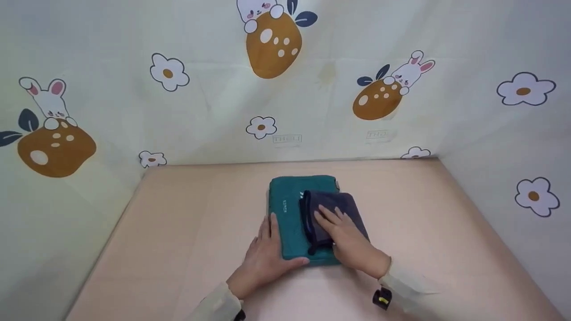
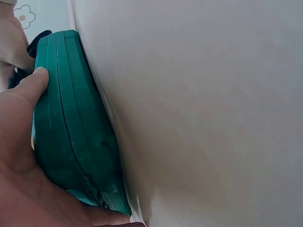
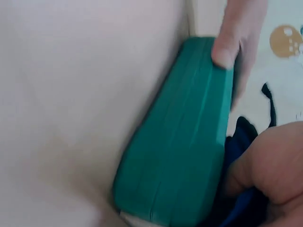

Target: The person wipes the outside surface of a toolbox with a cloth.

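A green rectangular zip case [image 1: 285, 236] with small pale lettering lies flat on the table. My left hand [image 1: 266, 258] is at its near left corner, straight fingers along the left side and thumb against the near edge. In the left wrist view the thumb tip presses the zipped side of the case [image 2: 71, 109]. A smaller dark navy fabric pouch [image 1: 352, 207] lies over the case's right part and extends past its right edge. My right hand [image 1: 350, 238] holds this pouch, fingers spread over its top and thumb bent against dark blue fabric [image 3: 241, 146] in the right wrist view.
Both items lie on a pale pinkish table covering [image 1: 200, 214]. Behind it and at both sides hang pale curtains [image 1: 214, 102] printed with rabbits, fruit and flowers. A black wrist strap [image 1: 382, 298] sits by the right sleeve.
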`<state>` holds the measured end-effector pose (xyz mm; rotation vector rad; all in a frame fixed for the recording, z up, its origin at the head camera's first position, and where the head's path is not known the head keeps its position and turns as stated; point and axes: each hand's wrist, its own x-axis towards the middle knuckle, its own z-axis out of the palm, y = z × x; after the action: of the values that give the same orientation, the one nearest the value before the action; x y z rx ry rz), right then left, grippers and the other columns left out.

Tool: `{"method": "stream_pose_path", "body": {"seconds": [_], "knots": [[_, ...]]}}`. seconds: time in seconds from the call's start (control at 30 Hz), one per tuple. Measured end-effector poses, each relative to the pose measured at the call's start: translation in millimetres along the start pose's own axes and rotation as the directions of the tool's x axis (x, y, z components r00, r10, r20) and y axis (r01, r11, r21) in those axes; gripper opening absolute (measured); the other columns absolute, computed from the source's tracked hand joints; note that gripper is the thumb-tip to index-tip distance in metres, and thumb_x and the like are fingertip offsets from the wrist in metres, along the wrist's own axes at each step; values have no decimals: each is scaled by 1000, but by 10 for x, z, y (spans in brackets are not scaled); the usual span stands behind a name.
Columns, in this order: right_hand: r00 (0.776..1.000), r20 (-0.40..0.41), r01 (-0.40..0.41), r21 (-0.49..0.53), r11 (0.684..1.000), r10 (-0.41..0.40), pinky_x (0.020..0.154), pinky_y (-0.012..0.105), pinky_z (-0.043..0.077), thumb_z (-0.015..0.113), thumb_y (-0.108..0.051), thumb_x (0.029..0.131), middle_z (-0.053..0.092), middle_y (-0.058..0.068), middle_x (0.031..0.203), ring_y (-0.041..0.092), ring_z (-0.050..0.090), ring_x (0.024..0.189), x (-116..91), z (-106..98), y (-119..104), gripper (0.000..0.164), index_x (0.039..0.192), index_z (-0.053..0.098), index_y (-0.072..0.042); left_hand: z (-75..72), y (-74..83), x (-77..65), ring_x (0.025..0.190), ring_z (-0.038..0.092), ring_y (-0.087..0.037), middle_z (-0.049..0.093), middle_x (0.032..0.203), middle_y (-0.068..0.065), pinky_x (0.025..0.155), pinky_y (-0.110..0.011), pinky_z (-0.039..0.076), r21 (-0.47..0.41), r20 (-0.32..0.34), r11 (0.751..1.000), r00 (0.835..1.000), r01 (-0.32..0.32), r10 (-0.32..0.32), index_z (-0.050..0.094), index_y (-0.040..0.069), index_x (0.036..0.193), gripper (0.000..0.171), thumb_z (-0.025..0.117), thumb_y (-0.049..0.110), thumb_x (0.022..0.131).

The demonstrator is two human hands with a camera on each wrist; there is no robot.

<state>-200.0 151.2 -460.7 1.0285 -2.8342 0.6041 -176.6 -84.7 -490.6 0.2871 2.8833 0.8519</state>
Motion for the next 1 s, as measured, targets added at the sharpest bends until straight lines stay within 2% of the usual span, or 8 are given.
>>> {"method": "stream_pose_path", "body": {"seconds": [0.1, 0.27, 0.53, 0.8, 0.9, 1.0], "knots": [[999, 33, 6, -51, 999, -4, 106, 71, 27, 58, 23, 82, 34, 26, 157, 63, 27, 136, 30, 22, -102, 72, 151, 43, 6, -3, -3, 0, 147, 23, -44, 10, 163, -30, 109, -66, 29, 4, -13, 1000, 1000, -7, 7, 4, -2, 161, 138, 68, 83, 73], [997, 79, 18, -71, 997, -12, 107, 70, 23, 61, 20, 85, 30, 25, 159, 64, 19, 138, 92, 49, -252, 72, 152, 38, 7, -9, -8, 0, 147, 24, -44, 12, 163, -30, 108, -67, 28, 7, -22, 1000, 1000, -4, 4, 5, -3, 160, 138, 69, 81, 73], [987, 140, 78, -23, 997, -74, 111, 67, 20, 66, 14, 88, 28, 22, 161, 60, 15, 141, 207, 108, -434, 73, 154, 36, 6, -36, -5, 19, 147, 20, -46, 11, 161, -34, 105, -71, 29, 11, 2, 999, 999, -50, 50, 5, -8, 159, 136, 67, 81, 76], [982, 162, 89, 70, 994, -100, 116, 61, 12, 59, 21, 85, 30, 15, 162, 53, 13, 146, 234, 118, -447, 76, 155, 36, 1, -115, -21, 28, 148, 16, -46, 4, 162, -34, 108, -70, 24, 13, 84, 999, 996, -38, 37, 1, -8, 158, 137, 66, 81, 76], [978, 170, 111, 77, 991, -123, 116, 60, 13, 62, 22, 83, 31, 13, 162, 51, 13, 147, 207, 129, -439, 79, 155, 38, 0, -120, -35, 32, 148, 18, -45, 6, 162, -34, 109, -69, 24, 37, 82, 998, 996, -41, 37, 3, -11, 157, 131, 71, 71, 81], [972, 174, 148, 70, 986, -158, 115, 60, 16, 62, 23, 81, 31, 11, 162, 48, 14, 147, 170, 134, -437, 82, 155, 38, -1, -113, -42, 38, 148, 17, -44, 8, 161, -34, 110, -67, 24, 56, 75, 998, 997, -32, 28, 5, -13, 156, 116, 75, 48, 85]]}}
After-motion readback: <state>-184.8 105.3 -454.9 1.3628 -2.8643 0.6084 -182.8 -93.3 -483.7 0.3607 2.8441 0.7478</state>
